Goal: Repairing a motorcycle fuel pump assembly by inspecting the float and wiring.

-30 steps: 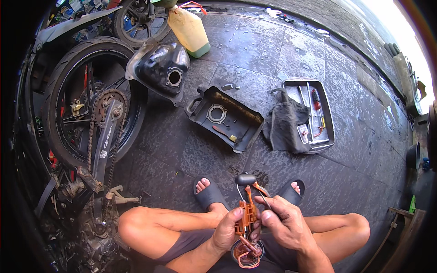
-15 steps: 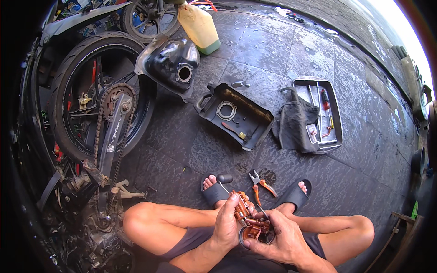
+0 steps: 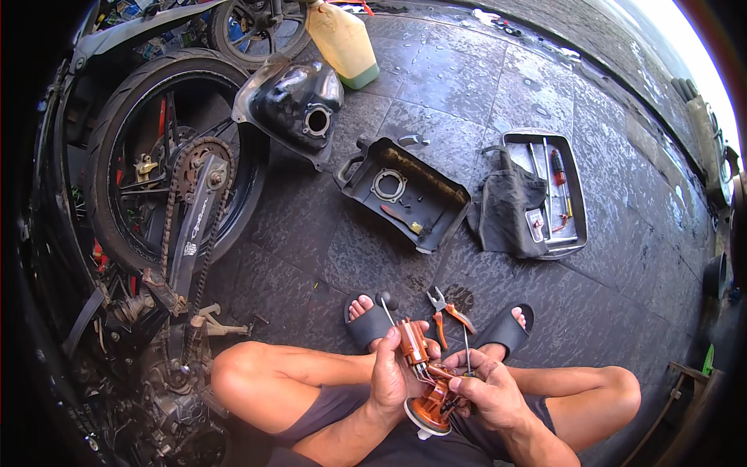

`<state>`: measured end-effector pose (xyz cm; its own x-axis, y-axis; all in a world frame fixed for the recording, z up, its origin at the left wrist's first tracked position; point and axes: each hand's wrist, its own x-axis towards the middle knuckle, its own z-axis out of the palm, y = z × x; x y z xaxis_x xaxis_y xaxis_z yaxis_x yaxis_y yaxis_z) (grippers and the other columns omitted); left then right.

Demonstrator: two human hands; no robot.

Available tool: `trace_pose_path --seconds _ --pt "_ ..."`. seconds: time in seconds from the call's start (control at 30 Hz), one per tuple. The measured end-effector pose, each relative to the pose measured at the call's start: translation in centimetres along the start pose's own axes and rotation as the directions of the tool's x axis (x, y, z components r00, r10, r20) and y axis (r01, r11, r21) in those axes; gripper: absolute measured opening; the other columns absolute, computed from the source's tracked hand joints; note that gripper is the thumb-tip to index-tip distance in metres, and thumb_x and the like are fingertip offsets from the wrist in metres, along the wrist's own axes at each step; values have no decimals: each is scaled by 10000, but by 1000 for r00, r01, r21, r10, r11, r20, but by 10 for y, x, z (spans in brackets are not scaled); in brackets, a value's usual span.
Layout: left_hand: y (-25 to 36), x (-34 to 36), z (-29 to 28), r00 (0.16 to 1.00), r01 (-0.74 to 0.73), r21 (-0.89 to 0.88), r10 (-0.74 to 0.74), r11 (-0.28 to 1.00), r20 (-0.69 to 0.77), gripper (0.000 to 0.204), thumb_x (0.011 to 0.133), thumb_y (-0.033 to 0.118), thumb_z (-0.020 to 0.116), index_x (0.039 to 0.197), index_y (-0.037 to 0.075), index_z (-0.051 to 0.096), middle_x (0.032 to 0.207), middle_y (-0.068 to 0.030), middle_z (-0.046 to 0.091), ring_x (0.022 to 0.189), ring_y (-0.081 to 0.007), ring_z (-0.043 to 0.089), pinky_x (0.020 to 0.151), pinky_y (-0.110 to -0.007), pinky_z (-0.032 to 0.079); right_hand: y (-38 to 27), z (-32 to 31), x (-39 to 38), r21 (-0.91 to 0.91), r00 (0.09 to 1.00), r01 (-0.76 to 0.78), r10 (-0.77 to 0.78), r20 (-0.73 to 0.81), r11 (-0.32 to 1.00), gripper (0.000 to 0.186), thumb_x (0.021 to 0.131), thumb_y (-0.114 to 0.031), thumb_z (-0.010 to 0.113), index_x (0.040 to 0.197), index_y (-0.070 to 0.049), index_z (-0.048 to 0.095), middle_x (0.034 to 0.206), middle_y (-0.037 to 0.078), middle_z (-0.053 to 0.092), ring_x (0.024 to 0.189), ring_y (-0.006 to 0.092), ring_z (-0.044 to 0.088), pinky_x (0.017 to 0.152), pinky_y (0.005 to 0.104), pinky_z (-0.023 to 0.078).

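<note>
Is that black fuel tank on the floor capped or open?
Open: the black fuel tank lies beside the rear wheel with its round filler hole bare, no cap on it.

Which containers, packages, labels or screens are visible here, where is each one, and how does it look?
Jug: top centre on the floor, squarish, pale yellow plastic with green liquid at the bottom.
Small packet: in the metal tray at right, flat, clear with a white part.
Lettering: on the black chain guard by the wheel at left, white.
No screens or signs.
</note>
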<state>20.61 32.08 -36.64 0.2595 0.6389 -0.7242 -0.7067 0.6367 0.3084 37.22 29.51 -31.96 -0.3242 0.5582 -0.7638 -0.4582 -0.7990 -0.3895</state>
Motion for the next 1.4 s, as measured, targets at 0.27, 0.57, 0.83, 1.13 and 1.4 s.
trace_pose_path --seconds 0.27,0.57,0.83,1.13,1.4 --pt "2 0 -13 992 88 -177 -69 980 108 404 948 389 555 1146 39 522 872 -137 636 749 -234 649 652 -353 565 3 -1 -4 210 993 3 -27 112 978 311 910 -87 562 1194 14 485 893 97 630 597 108 550 492 235 435" --pt "-3 -4 -7 995 103 -226 -102 969 18 444 959 474 539 1088 49 545 826 -105 608 764 -226 626 687 -380 566 32 9 -1 366 991 77 -112 76 927 287 911 -101 555 1180 -29 485 989 116 618 657 149 574 470 248 436" --pt "2 -11 -8 988 144 -219 -126 965 93 422 972 418 505 1163 43 536 927 -170 636 909 -296 652 847 -493 568 42 13 -4 478 986 129 -162 28 869 397 873 -99 555 1255 -21 479 1096 188 637 808 212 654 645 312 535" --pt "-8 -12 5 985 109 -271 -66 957 160 540 941 599 535 1077 77 538 919 -108 583 993 -260 610 855 -429 574 59 17 -4 430 952 282 -306 -13 857 347 900 -93 605 1216 -43 473 1159 165 610 1055 243 632 930 388 524" --pt "-7 -17 7 984 56 -191 -21 980 179 585 912 651 537 1006 74 536 823 -103 557 990 -296 598 877 -420 594 67 11 -9 305 942 303 -331 45 903 306 928 -89 631 1186 -42 473 1143 144 594 901 163 625 751 278 531"
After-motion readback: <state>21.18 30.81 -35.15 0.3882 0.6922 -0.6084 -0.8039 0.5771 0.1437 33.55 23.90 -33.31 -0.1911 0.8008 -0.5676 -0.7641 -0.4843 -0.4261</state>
